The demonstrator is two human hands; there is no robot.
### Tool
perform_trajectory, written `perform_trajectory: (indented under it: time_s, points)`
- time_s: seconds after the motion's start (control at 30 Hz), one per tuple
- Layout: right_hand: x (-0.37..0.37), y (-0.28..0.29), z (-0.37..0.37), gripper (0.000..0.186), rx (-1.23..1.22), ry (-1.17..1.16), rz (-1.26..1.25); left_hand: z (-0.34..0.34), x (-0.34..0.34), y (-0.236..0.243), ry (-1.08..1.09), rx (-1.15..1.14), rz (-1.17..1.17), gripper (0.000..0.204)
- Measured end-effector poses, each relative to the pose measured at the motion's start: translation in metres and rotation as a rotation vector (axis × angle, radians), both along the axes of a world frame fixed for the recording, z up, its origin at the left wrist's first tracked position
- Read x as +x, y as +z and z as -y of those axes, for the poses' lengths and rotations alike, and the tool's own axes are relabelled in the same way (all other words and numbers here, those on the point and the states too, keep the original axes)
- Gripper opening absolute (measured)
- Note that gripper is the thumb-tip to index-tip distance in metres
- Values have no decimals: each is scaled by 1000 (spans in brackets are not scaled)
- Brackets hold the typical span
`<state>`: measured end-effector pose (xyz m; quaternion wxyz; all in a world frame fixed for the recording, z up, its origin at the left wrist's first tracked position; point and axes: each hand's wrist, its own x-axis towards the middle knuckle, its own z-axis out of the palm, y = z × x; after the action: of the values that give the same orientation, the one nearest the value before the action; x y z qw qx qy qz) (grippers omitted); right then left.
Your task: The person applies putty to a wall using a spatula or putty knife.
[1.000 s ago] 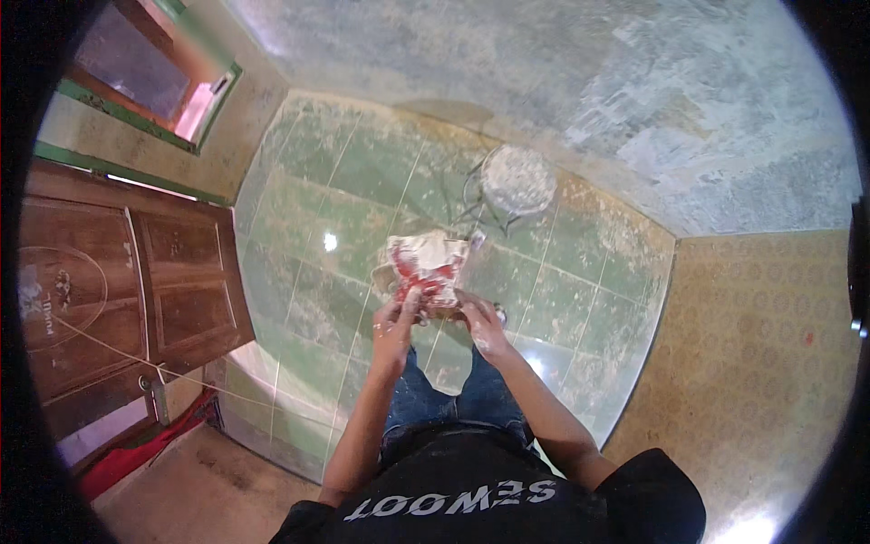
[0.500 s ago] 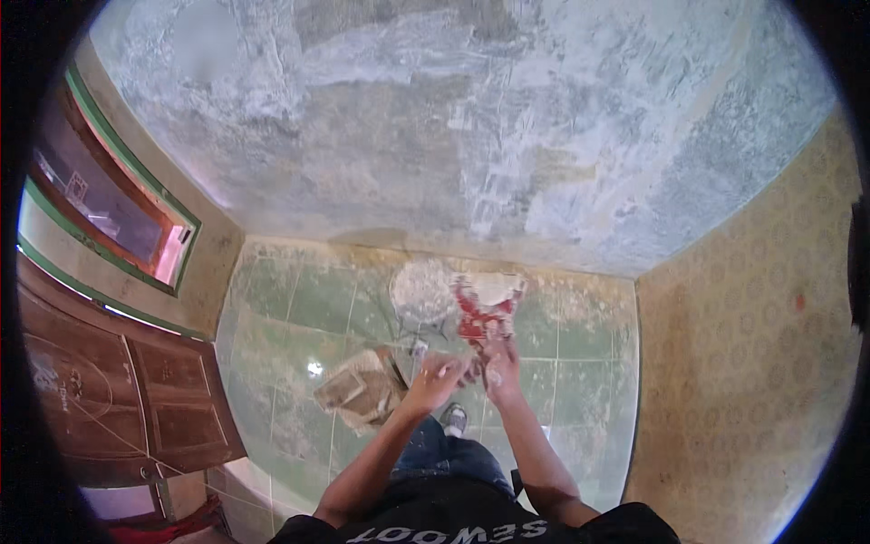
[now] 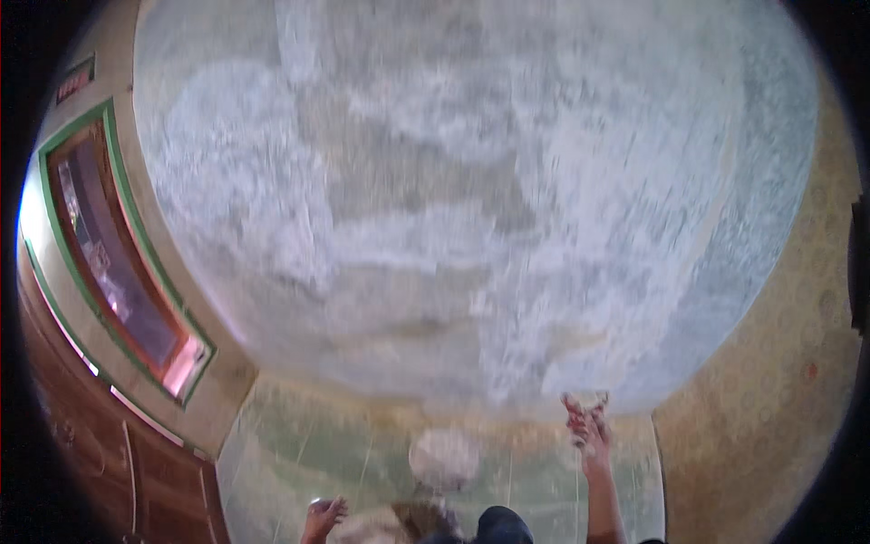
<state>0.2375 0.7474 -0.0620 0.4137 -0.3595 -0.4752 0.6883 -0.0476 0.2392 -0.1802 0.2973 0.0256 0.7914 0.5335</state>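
Observation:
My right hand (image 3: 594, 437) reaches out at the lower right, its fingers closed around a red putty scraper (image 3: 575, 412). White paste shows along the scraper's broad end, which is up before the foot of the plastered wall (image 3: 426, 190). Whether the blade touches the wall, I cannot tell. At the bottom left, my left hand (image 3: 328, 519) hangs low over the floor with its fingers apart, and nothing shows in it. The wall carries patchy white and grey filler.
A round white mass (image 3: 444, 458), tub or heap unclear, sits on the green tiled floor (image 3: 340, 453) by the wall. Crumpled brown and pale material (image 3: 421, 519) lies near my knee (image 3: 504, 524). A window (image 3: 122, 254) and brown door (image 3: 91, 444) are left; a patterned wall (image 3: 770, 426) stands right.
My view has tilted up the wall. My hands have parted: the right moved out to the right with the scraper, the left dropped away to the left.

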Motion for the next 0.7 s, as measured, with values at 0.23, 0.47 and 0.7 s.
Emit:
perform_trajectory:
  time_s: [0.23,0.47,0.7]
  points:
    - [-7,52,-63,36,83,-269,-313,-126,-130,131,-144,206,-232,40]
    - [-59,82,-105,53,142,-201,-337,-278,-184,269,-372,180,-652,38]
    - [-122,95,-147,47,43,-42,-329,-345,-202,315,-432,362,-744,31]
